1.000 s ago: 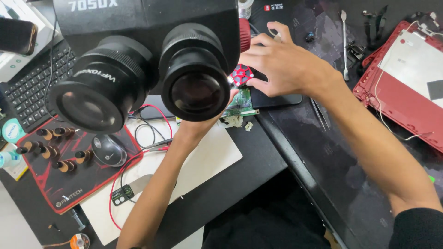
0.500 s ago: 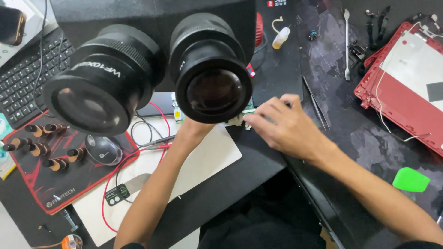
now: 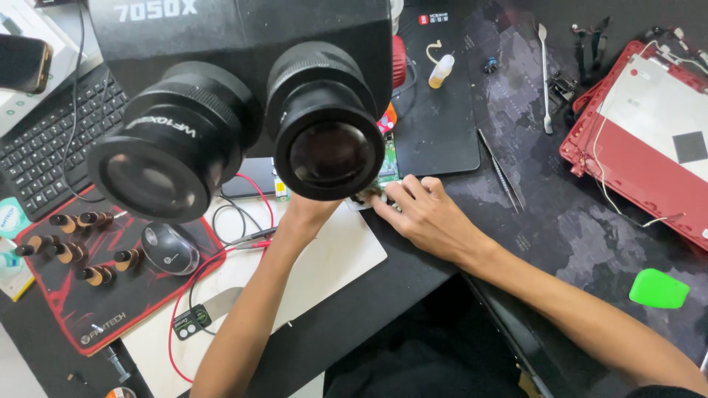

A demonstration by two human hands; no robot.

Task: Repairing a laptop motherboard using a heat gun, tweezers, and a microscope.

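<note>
My right hand (image 3: 428, 217) has slid left, fingertips now resting on the small green circuit board (image 3: 385, 173) under the black twin-eyepiece microscope (image 3: 243, 118); grip unclear. My left hand (image 3: 306, 214) stays beneath the eyepieces, grasp hidden.

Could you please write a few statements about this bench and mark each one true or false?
1. The right hand rests its fingers at the green circuit board under the microscope. True.
2. A computer mouse lies on the red and black mat. True.
3. The green plastic pick lies beside the keyboard. False: it lies far to the right, below the red laptop cover.
4. The left hand is in full view on the white sheet. False: only its forearm shows; the hand is hidden behind the eyepieces.
5. The right hand holds the tweezers. False: they lie apart from it on the dark mat.
</note>
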